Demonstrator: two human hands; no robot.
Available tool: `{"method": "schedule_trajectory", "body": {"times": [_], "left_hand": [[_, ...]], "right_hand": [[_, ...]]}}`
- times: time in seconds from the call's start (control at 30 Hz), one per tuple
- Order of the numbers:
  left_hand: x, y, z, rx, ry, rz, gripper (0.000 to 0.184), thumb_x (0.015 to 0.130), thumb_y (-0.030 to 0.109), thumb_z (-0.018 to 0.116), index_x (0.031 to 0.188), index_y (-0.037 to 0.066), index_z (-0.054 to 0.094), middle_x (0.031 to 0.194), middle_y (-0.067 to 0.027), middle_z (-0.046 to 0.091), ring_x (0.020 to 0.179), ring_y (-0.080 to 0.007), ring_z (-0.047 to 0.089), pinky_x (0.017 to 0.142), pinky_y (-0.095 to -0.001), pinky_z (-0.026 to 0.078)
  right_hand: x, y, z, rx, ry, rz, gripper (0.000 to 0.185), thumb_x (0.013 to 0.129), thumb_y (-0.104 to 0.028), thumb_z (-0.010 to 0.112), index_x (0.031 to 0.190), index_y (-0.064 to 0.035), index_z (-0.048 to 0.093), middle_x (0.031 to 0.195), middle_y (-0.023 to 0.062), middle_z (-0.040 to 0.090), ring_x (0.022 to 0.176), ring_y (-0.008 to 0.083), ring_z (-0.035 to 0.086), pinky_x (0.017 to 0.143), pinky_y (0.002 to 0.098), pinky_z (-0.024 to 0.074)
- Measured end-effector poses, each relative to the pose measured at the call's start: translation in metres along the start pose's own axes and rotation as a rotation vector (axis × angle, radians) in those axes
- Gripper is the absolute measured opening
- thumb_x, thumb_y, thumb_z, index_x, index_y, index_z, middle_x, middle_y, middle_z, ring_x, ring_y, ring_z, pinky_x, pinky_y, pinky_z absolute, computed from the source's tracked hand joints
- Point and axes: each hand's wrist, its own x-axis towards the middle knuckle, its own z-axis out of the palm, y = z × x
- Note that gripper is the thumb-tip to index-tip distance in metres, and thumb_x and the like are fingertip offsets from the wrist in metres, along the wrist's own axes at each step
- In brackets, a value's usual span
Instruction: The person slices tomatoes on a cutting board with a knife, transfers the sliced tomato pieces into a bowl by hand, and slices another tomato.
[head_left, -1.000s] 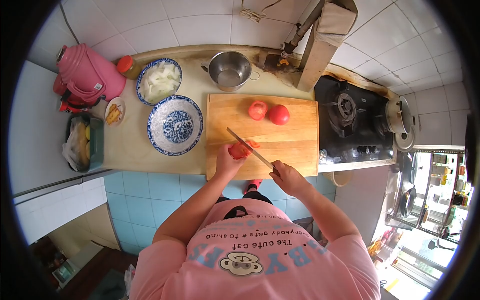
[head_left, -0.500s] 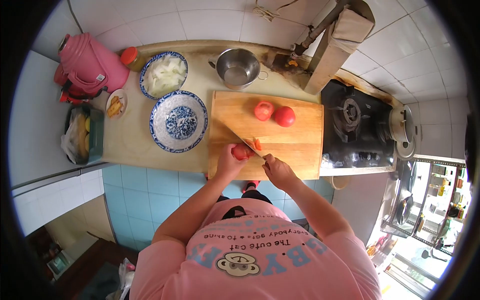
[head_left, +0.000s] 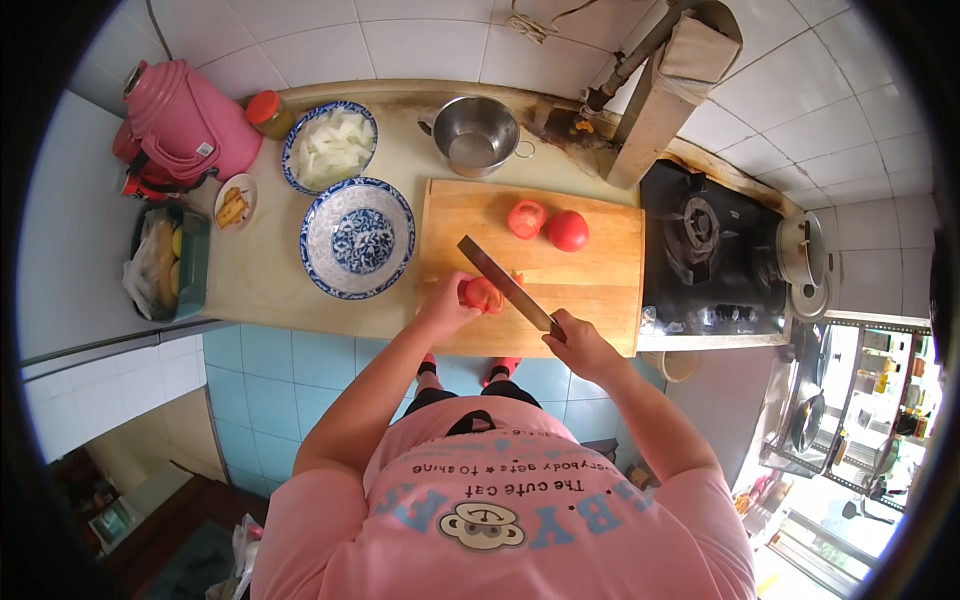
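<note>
While tomatoes [head_left: 568, 231] lie beyond the knife [head_left: 508, 288], a bowl [head_left: 357, 238] flanks the board [head_left: 590, 285].

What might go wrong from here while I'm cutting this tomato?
Your left hand holds the tomato piece close to the knife, so a slip might cut that hand. The round tomato farther back on the cutting board could roll if bumped.

A pink thermos [head_left: 190, 118] stands beside a red-lidded jar [head_left: 269, 116].
</note>
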Motion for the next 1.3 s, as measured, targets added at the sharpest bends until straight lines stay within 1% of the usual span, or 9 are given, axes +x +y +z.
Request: {"method": "schedule_trajectory", "body": {"times": [0.13,0.43,0.5,0.6,0.63,0.7,0.8,1.0,1.3], "left_hand": [[0.0,0.02,-0.007,0.063,-0.033,-0.048,0.059,0.069,0.007,0.083,0.118,0.0,0.051,0.108,-0.0148,0.064,0.104,-0.0223,0.065,0.091,-0.0343,0.052],[0.003,0.026,-0.008,0.148,-0.054,-0.148,0.062,0.066,0.016,0.085,0.117,-0.001,0.054,0.111,-0.0168,0.064,0.103,-0.0271,0.064,0.09,-0.0376,0.051],[-0.002,0.014,0.002,0.233,0.047,0.035,0.065,0.064,0.017,0.086,0.117,0.0,0.054,0.114,-0.0191,0.061,0.107,-0.0317,0.061,0.092,-0.0403,0.049],[-0.013,0.001,0.014,0.291,0.112,0.168,0.065,0.064,0.015,0.086,0.118,0.001,0.053,0.115,-0.0208,0.058,0.108,-0.0363,0.058,0.093,-0.0424,0.048],[-0.017,0.001,0.019,0.293,0.109,0.171,0.065,0.064,0.015,0.086,0.118,0.001,0.053,0.115,-0.0208,0.058,0.108,-0.0363,0.058,0.093,-0.0424,0.048],[-0.023,0.004,0.031,0.224,0.316,0.219,0.062,0.065,0.013,0.084,0.116,0.001,0.052,0.111,-0.0209,0.057,0.102,-0.0387,0.057,0.09,-0.0439,0.048],[-0.024,0.011,0.042,0.293,0.444,0.199,0.06,0.066,0.011,0.083,0.115,0.0,0.051,0.109,-0.0208,0.056,0.099,-0.0392,0.057,0.088,-0.0443,0.048],[-0.022,0.021,0.049,0.222,0.416,0.084,0.056,0.066,0.011,0.083,0.112,0.001,0.051,0.108,-0.0218,0.056,0.1,-0.0403,0.055,0.086,-0.0447,0.047],[-0.022,0.023,0.046,0.287,0.413,0.148,0.057,0.065,0.01,0.084,0.11,0.001,0.051,0.104,-0.0207,0.056,0.1,-0.0393,0.055,0.087,-0.0443,0.046]], "right_hand": [[0.002,-0.003,-0.001,-0.09,-0.081,0.029,0.022,0.093,-0.014,0.061,0.097,0.001,0.046,0.078,0.0201,0.064,0.075,0.0396,0.064,0.067,0.0458,0.0486],[0.036,0.004,0.032,-0.178,-0.044,-0.02,0.023,0.094,-0.016,0.058,0.101,0.0008,0.045,0.085,0.0244,0.065,0.084,0.0442,0.064,0.072,0.0505,0.0491],[0.04,0.011,0.041,-0.172,-0.007,-0.039,0.024,0.094,-0.017,0.058,0.102,0.001,0.045,0.085,0.0248,0.065,0.084,0.0443,0.064,0.071,0.0509,0.0492],[0.04,0.022,0.054,-0.122,0.103,-0.054,0.026,0.093,-0.016,0.059,0.105,0.0015,0.045,0.082,0.0245,0.065,0.081,0.0446,0.064,0.07,0.0504,0.0496],[0.039,0.023,0.054,-0.087,0.131,-0.042,0.026,0.093,-0.016,0.061,0.104,0.0017,0.045,0.081,0.0241,0.065,0.079,0.0442,0.064,0.068,0.0495,0.0496],[0.035,0.021,0.051,-0.05,0.163,-0.03,0.026,0.092,-0.015,0.062,0.104,0.0019,0.046,0.079,0.0236,0.065,0.077,0.0437,0.064,0.067,0.0485,0.0496],[0.024,0.013,0.04,0.074,0.178,-0.017,0.025,0.092,-0.015,0.063,0.101,0.002,0.047,0.079,0.0229,0.064,0.075,0.0419,0.064,0.066,0.0461,0.0493],[-0.001,-0.003,0.013,0.007,0.029,0.037,0.024,0.093,-0.015,0.062,0.095,0.0021,0.046,0.077,0.0203,0.064,0.074,0.0404,0.064,0.067,0.045,0.0488],[0.016,0.011,0.034,-0.03,-0.029,0.078,0.023,0.094,-0.016,0.06,0.095,0.0024,0.045,0.08,0.0224,0.064,0.08,0.0433,0.063,0.07,0.0482,0.0485]]}}
